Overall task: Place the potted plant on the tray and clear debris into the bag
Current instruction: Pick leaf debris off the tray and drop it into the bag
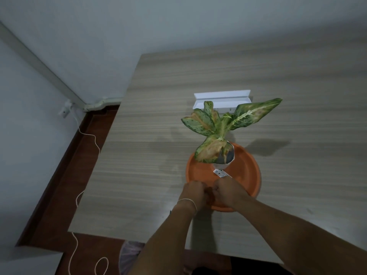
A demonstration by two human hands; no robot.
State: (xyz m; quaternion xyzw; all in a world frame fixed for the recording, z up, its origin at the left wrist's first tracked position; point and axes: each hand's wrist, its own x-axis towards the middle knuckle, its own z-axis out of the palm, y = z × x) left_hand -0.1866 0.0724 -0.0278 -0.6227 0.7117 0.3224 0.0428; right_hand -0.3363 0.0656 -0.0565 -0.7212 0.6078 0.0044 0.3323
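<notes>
Bare-skinned hands, two, meet knuckle to knuckle over the near rim of the round orange plastic tray (pixel 250 171). Left hand (pixel 193 193): fingers curled shut, thin pale thread bracelet (pixel 187 200) at the wrist, forearm rising from the lower middle of the view. Right hand (pixel 228 192): fingers likewise curled in, forearm entering from the lower right corner. Both pinch a small brownish scrap (pixel 209 192) between them; what the scrap is cannot be told.

Potted plant, one: variegated green, cream and pink leaves (pixel 224 124) in a small white pot (pixel 220 165), standing upright inside the tray toward its far side, apart from the hands. One lower leaf is browned and droops over the pot. One white label (pixel 221 173) lies on the tray floor just in front of the pot.

Pale wood-grain counter (pixel 297 86): tray sits near its front edge, slightly right of centre. Left edge runs diagonally; front edge lies just below the wrists. Open bare surface to the left, right and far side of the tray.

White rectangular box (pixel 222 100), one, behind the plant, well apart from the tray.

Translucent plastic bag (pixel 129 257), one, below the counter's front edge. Reddish floor (pixel 65 175) at left carries one white cord (pixel 87 135).
</notes>
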